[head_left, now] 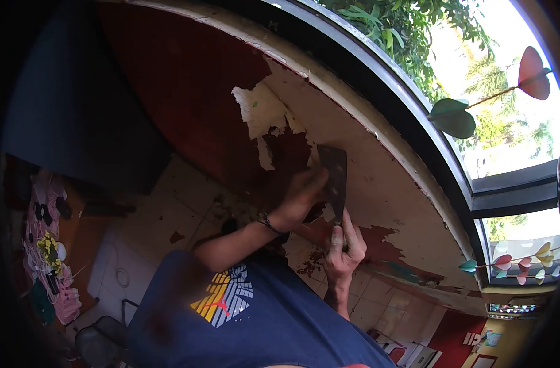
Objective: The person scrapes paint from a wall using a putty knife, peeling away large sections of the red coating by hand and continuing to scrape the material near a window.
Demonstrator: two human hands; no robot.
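My right hand [344, 246] is wrapped round the handle of a scraper [334, 178], whose wide dark blade lies against the wall. My left hand [302, 193], with a bracelet on its wrist, is beside the blade's left edge; its fingers are blurred, and whether they pinch anything is unclear. Around the blade, the wall [359, 159] shows a bare beige surface. Dark red paint [188, 80] covers the part to the left. A pale, ragged flap of peeled paint [261, 110] hangs above my left hand.
Above the wall runs a dark window frame [415, 104], with heart-shaped hanging decorations [455, 116] by it. Paint flakes [177, 237] lie on the tiled floor [151, 224]. At the left are a table with a pink cloth [68, 300] and a black chair [102, 340].
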